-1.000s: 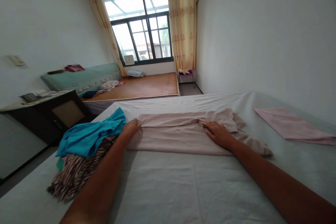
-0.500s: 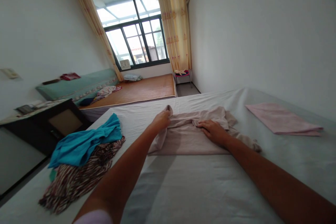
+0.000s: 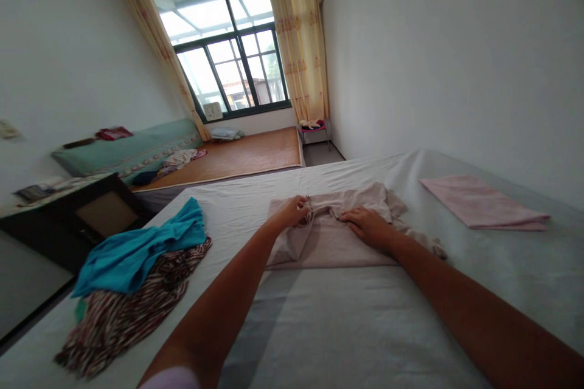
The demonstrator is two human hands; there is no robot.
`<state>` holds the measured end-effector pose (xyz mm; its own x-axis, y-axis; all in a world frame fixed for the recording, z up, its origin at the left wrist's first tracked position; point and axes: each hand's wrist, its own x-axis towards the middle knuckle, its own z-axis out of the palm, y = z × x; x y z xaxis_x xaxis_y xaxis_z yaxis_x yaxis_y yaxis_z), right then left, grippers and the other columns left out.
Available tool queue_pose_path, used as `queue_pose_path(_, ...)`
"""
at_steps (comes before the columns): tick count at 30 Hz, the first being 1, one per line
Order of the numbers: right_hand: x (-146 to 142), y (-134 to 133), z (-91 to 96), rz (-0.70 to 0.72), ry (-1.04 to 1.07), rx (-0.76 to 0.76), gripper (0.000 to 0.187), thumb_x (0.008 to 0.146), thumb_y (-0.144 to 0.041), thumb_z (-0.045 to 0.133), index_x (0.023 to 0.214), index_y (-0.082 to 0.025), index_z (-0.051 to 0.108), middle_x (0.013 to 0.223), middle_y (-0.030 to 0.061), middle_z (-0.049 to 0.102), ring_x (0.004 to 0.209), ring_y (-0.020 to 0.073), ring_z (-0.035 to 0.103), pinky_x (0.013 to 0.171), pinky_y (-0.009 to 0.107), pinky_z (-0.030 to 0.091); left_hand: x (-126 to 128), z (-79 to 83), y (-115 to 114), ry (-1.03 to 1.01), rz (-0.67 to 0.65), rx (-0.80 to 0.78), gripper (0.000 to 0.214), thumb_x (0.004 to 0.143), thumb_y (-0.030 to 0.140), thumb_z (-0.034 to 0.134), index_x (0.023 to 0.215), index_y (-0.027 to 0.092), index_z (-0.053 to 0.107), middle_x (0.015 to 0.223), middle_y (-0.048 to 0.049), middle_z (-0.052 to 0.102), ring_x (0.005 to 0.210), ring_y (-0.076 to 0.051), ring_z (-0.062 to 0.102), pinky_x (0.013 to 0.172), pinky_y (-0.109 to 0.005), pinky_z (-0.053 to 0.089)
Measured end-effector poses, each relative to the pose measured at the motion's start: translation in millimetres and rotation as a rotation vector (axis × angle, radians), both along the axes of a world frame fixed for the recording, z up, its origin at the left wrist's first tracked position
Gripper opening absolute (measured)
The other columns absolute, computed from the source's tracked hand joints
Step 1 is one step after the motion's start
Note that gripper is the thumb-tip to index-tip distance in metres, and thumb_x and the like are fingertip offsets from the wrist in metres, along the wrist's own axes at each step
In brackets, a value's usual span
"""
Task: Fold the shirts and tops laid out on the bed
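Note:
A pale pinkish-beige garment (image 3: 328, 249) lies partly folded and rumpled on the white bedsheet (image 3: 347, 328); its exact kind is hard to make out. My left hand (image 3: 292, 213) is closed on the garment's left part, pinching a gathered edge brought in over the rest. To the right, my right hand (image 3: 368, 226) rests on the cloth with fingers stretched out, pressing beside a bunched fold. Loose, crumpled fabric extends from under my right wrist toward the right.
A folded pink cloth (image 3: 483, 202) lies at the right. On the left are a bright blue garment (image 3: 141, 249) and a brown-and-white striped one (image 3: 132, 322). Beyond stand a dark cabinet (image 3: 64, 219), a second bed (image 3: 250, 152) and a small stool (image 3: 314, 127).
My left hand has moved slightly right and down, bringing the garment's left edge inward over the cloth. My right hand stays on the fabric. The view has shifted a little.

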<state>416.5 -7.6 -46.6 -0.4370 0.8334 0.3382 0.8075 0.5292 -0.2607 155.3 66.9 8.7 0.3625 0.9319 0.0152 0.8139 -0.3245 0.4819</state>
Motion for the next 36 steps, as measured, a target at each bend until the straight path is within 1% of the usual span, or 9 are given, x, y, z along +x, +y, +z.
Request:
queue_pose_path(5, 0, -1, 0.6, -0.012, 0.000, -0.016, 0.032, 0.089, -0.022, 0.046, 0.115, -0.022, 0.067, 0.117, 0.0066, 0.067, 0.110, 0.0221, 0.057, 0.097, 0.037, 0.042, -26, 1.9, -2, -0.240, 0.082, -0.017, 0.030, 0.093, 0.029, 0.040, 0.112, 0.016, 0.059, 0.106, -0.0094, 0.066, 0.064, -0.011, 0.066, 0.060, -0.026, 0.055)
queue_pose_path(7, 0, 0, -0.8, -0.027, -0.007, -0.020, 0.032, 0.090, -0.022, 0.046, 0.115, -0.022, 0.066, 0.118, 0.0062, 0.067, 0.110, 0.0221, 0.057, 0.098, 0.038, 0.041, -32, -6.7, -14, -0.094, -0.024, 0.082, 0.027, 0.091, 0.028, 0.044, 0.106, 0.016, 0.064, 0.102, -0.0093, 0.068, 0.085, -0.017, 0.067, 0.080, -0.033, 0.054)
queue_pose_path(10, 0, 1, -2.8, -0.037, -0.016, -0.022, 0.032, 0.090, -0.022, 0.046, 0.115, -0.023, 0.066, 0.118, 0.0058, 0.067, 0.110, 0.0223, 0.056, 0.098, 0.038, 0.041, -34, -24.2, -42, 0.121, -0.297, 0.262, 0.040, 0.086, 0.040, 0.054, 0.120, 0.021, 0.060, 0.131, -0.0102, 0.057, 0.124, -0.028, 0.049, 0.104, -0.043, 0.039)
queue_pose_path(14, -2, 1, -3.2, -0.036, -0.003, -0.029, 0.032, 0.089, -0.022, 0.046, 0.114, -0.023, 0.066, 0.118, 0.0053, 0.066, 0.110, 0.0228, 0.056, 0.098, 0.040, 0.041, -33, -29.1, -62, 0.202, -0.456, 0.307, 0.047, 0.090, 0.051, 0.046, 0.129, 0.027, 0.053, 0.138, -0.0069, 0.051, 0.130, -0.028, 0.041, 0.106, -0.045, 0.035)
queue_pose_path(18, -3, 1, -3.7, -0.045, 0.021, -0.029, 0.031, 0.089, -0.022, 0.047, 0.113, -0.024, 0.066, 0.117, 0.0058, 0.066, 0.110, 0.0233, 0.056, 0.098, 0.041, 0.041, -25, -18.5, -41, 0.190, -0.291, 0.244, 0.040, 0.098, 0.037, 0.030, 0.108, 0.020, 0.064, 0.112, -0.0092, 0.065, 0.111, -0.021, 0.056, 0.101, -0.035, 0.040)
queue_pose_path(21, -3, 1, -3.7, -0.040, 0.018, -0.028, 0.031, 0.089, -0.022, 0.046, 0.113, -0.023, 0.066, 0.117, 0.0058, 0.066, 0.109, 0.0233, 0.056, 0.098, 0.041, 0.041, -12, -24.5, -29, 0.194, -0.157, 0.275, 0.043, 0.096, 0.039, 0.035, 0.129, 0.017, 0.051, 0.136, -0.0132, 0.052, 0.127, -0.023, 0.045, 0.107, -0.038, 0.034)
queue_pose_path(26, 0, 0, -0.6, -0.017, 0.038, -0.020, 0.030, 0.089, -0.021, 0.048, 0.112, -0.024, 0.066, 0.114, 0.0059, 0.067, 0.106, 0.0224, 0.058, 0.096, 0.038, 0.043, -3, -47.0, -38, 0.272, -0.278, 0.285, 0.059, 0.094, 0.055, 0.029, 0.146, 0.027, 0.030, 0.153, -0.0069, 0.030, 0.141, -0.026, 0.025, 0.114, -0.047, 0.020)
queue_pose_path(31, 0, 2, -2.4, -0.114, 0.101, 0.035, 0.043, 0.086, -0.027, 0.056, 0.128, -0.018, 0.057, 0.122, 0.0111, 0.063, 0.111, 0.0240, 0.056, 0.096, 0.038, 0.043, -21, -45.8, -36, 0.291, -0.317, 0.263, 0.054, 0.095, 0.055, 0.026, 0.145, 0.036, 0.030, 0.154, -0.0007, 0.030, 0.141, -0.025, 0.023, 0.113, -0.050, 0.017)
queue_pose_path(36, -2, 9, 1.2, -0.120, 0.064, 0.017, 0.026, 0.090, -0.024, 0.050, 0.105, -0.021, 0.071, 0.102, 0.0081, 0.070, 0.098, 0.0222, 0.060, 0.090, 0.035, 0.045, -31, -44.6, -30, 0.299, -0.289, 0.247, 0.050, 0.095, 0.052, 0.029, 0.144, 0.039, 0.032, 0.154, 0.0023, 0.030, 0.142, -0.024, 0.022, 0.113, -0.050, 0.017)
